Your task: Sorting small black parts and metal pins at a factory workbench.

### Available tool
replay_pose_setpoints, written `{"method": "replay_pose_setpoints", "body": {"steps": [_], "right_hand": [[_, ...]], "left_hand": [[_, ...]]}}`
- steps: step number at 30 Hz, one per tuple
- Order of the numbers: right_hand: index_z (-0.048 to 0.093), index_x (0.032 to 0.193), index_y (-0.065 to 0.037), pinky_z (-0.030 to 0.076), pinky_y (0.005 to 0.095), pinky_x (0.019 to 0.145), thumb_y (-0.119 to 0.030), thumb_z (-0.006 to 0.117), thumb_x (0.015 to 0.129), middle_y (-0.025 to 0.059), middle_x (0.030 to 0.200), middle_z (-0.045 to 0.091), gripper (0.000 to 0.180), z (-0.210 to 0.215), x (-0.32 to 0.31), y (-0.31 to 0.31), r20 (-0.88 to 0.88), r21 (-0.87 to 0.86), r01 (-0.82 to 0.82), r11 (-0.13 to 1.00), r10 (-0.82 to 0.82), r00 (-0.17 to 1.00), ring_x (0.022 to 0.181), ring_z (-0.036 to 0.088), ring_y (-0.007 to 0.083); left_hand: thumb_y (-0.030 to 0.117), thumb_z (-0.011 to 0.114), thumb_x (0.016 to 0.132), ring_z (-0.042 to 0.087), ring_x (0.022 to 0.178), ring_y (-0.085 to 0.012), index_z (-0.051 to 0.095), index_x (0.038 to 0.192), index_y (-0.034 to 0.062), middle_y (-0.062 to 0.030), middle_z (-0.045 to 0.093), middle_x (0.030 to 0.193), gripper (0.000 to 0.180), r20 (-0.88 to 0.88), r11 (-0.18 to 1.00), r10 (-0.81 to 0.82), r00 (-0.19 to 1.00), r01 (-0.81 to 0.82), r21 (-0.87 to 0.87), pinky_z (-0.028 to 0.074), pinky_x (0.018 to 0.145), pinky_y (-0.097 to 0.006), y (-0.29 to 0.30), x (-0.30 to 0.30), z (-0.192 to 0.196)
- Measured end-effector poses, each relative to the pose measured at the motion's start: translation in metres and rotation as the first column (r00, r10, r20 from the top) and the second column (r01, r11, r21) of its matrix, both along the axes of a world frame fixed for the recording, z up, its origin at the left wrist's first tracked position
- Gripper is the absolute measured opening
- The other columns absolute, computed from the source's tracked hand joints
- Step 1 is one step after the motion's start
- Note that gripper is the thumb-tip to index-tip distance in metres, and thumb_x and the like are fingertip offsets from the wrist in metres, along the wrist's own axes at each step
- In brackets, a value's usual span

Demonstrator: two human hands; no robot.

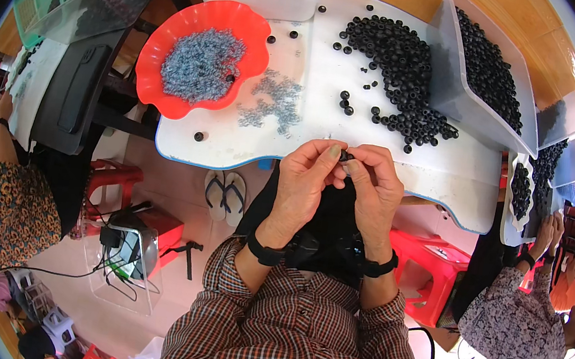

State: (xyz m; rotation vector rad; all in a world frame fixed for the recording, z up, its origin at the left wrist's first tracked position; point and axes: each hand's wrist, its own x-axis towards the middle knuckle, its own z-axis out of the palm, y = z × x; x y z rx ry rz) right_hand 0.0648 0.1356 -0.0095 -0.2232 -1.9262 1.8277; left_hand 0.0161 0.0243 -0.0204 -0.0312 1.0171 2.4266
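– Hands?
– Left hand [301,185] and right hand [377,194] pinching one small black piece [345,156], at the worktop [226,152]'s near edge. Fingertips [335,151] hide most of it; shape unclear.
– Around?
– Rounded black pieces [395,60], heaped far right. Scalloped red plastic bowl [149,66], left; translucent bits [201,61] inside, too tiny to identify. White tub [266,1], far side, partly cut off.

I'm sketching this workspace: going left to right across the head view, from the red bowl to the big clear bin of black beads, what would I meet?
Red bowl → scattered clear pieces → left hand → small black piece → right hand → big clear bin.
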Motion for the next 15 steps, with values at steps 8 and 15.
{"method": "replay_pose_setpoints", "body": {"steps": [8,15], "right_hand": [[0.065,0.101,0.001,0.050,0.0243,0.076,0.003,0.064,0.087,0.0072,0.101,0.058,0.014,-0.0006,-0.0009,-0.0003,0.017,0.059,0.029,0.998,-0.030,0.999,0.088,0.059,0.0130],[0.064,0.102,0.001,0.050,0.0232,0.076,0.004,0.062,0.088,0.0065,0.102,0.057,0.014,-0.0007,-0.0006,-0.0016,0.037,0.065,0.037,0.997,-0.039,0.999,0.087,0.058,0.0119]], "left_hand": [[0.014,0.057,0.097,0.057,0.068,-0.0073,0.064,0.108,-0.0030,-0.0036,0.063,0.083,0.021,0.017,1.000,-0.024,1.000,0.024,0.012,0.049,0.060,-0.021,0.0003,-0.0016,-0.0028],[0.013,0.056,0.098,0.057,0.068,-0.0079,0.064,0.107,-0.0026,-0.0034,0.063,0.084,0.020,0.059,0.997,-0.045,0.997,0.042,0.058,0.049,0.061,-0.021,-0.0006,-0.0025,-0.0063]]}}
